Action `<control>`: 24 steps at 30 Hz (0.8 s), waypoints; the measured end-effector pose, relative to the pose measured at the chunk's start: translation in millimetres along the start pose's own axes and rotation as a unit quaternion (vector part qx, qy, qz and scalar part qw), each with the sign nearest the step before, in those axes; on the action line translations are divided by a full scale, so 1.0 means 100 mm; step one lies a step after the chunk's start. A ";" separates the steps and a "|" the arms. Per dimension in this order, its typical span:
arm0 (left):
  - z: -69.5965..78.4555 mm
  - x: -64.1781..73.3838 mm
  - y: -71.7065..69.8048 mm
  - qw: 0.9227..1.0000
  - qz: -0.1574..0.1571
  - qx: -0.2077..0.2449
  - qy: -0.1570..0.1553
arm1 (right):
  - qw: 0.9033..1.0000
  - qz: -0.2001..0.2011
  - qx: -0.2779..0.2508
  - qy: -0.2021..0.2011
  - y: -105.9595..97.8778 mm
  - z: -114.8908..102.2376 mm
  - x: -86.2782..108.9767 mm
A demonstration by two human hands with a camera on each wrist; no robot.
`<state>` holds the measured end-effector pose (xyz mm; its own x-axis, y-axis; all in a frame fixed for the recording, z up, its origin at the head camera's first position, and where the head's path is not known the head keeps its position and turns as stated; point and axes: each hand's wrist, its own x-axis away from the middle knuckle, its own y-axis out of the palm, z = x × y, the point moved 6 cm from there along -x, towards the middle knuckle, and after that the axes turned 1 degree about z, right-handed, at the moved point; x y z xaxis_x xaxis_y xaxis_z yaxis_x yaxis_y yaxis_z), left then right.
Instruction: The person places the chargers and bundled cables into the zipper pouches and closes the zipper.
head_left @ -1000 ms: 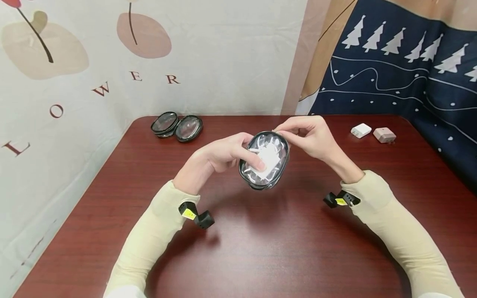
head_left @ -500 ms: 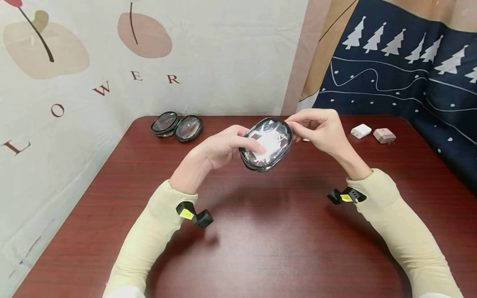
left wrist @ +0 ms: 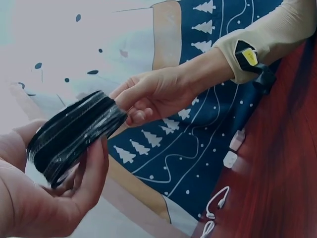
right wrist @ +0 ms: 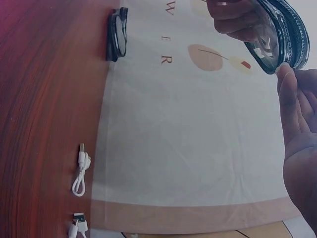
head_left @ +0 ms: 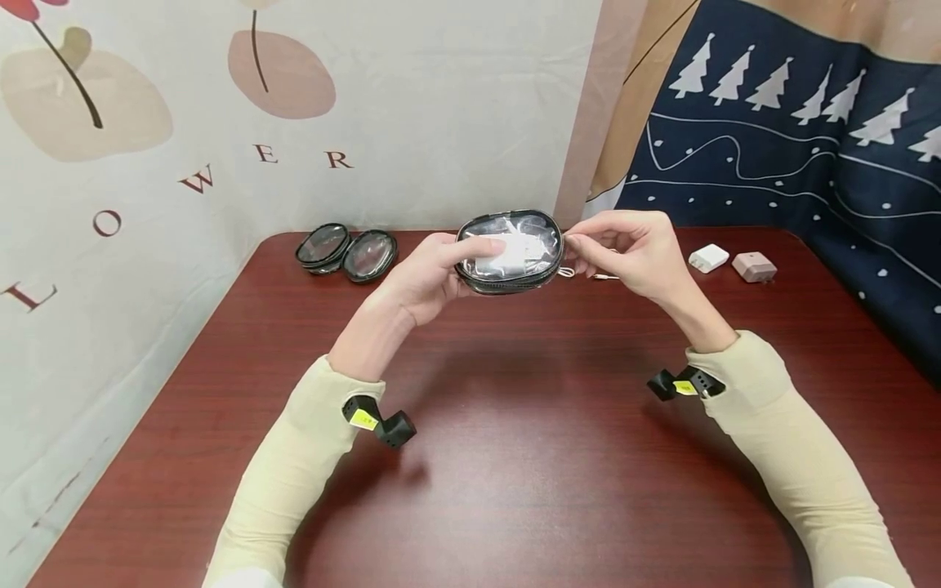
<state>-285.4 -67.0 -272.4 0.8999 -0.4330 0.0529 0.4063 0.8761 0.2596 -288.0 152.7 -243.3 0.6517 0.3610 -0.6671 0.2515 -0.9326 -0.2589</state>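
Observation:
A clear oval zip pouch [head_left: 542, 249] with black trim is held above the table, its long side level and its zip edge toward me. Something white shows inside it through the plastic. My left hand [head_left: 425, 282] grips its left end, thumb across the clear face and fingers underneath. At the opposite end my right hand [head_left: 634, 255] pinches the pouch's edge between thumb and forefinger; any zip pull there is hidden by the fingertips. In the left wrist view the dark zip side of the pouch [left wrist: 74, 134] faces the camera.
Two similar pouches, one [head_left: 323, 247] beside the other [head_left: 371, 255], lie at the table's back left. A white charger plug [head_left: 709, 258] and a pink one [head_left: 754, 267] sit back right. Behind my right hand lie white cables, one a tied bundle [right wrist: 80, 173].
The pouch has risen away from me and turned from steeply slanted to level, bringing its zip edge forward. My right hand has shifted right and up, still at the pouch's edge.

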 end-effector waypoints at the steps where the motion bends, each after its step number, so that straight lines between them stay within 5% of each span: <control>1: 0.00 0.00 0.00 1.000 -0.006 -0.002 0.000 | 1.000 -0.001 0.003 0.001 0.00 0.00 0.00; 8: 0.00 0.02 0.02 0.998 -0.055 -0.027 0.001 | 1.000 -0.010 -0.011 0.014 0.01 0.05 0.01; 16: -0.06 0.06 0.10 0.991 -0.111 -0.076 -0.020 | 0.999 -0.031 0.037 -0.005 0.08 0.08 0.02; 24: -0.11 0.06 0.09 0.986 -0.138 -0.090 -0.039 | 0.997 -0.064 0.039 0.010 0.17 0.08 0.04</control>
<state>-274.7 -59.0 -279.8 0.7392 -0.6687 0.0801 0.6616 0.7432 0.0997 -286.8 138.7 -256.4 0.6327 0.4760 -0.6108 0.2772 -0.8757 -0.3953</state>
